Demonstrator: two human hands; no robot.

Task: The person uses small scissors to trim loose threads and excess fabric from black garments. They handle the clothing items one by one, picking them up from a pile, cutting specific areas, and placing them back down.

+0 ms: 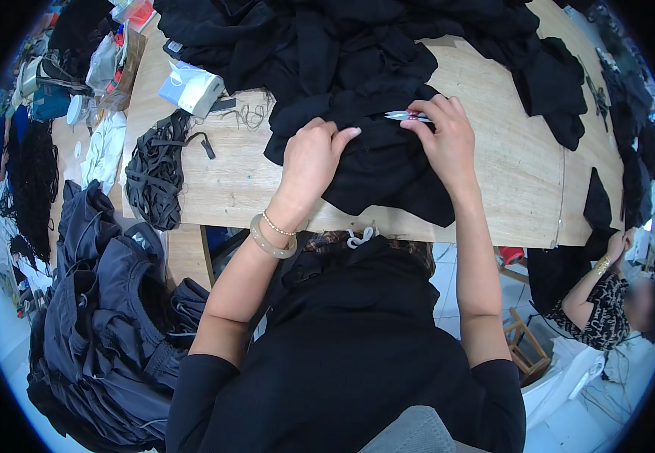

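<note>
A black garment (376, 162) lies spread on the wooden table (493, 174) in front of me. My left hand (311, 162) presses down on its left part, with fingers bent onto the cloth. My right hand (444, 136) holds small thread snips (406, 116), whose silver tips point left at a fold of the garment. A pale bangle and a thin bracelet sit on my left wrist.
A big heap of black garments (357, 38) covers the table's far side. Black straps (154, 174) and a white bag (190, 87) lie at the left. Dark grey clothes (108, 317) are piled at my lower left. Another person (614, 302) sits at the right.
</note>
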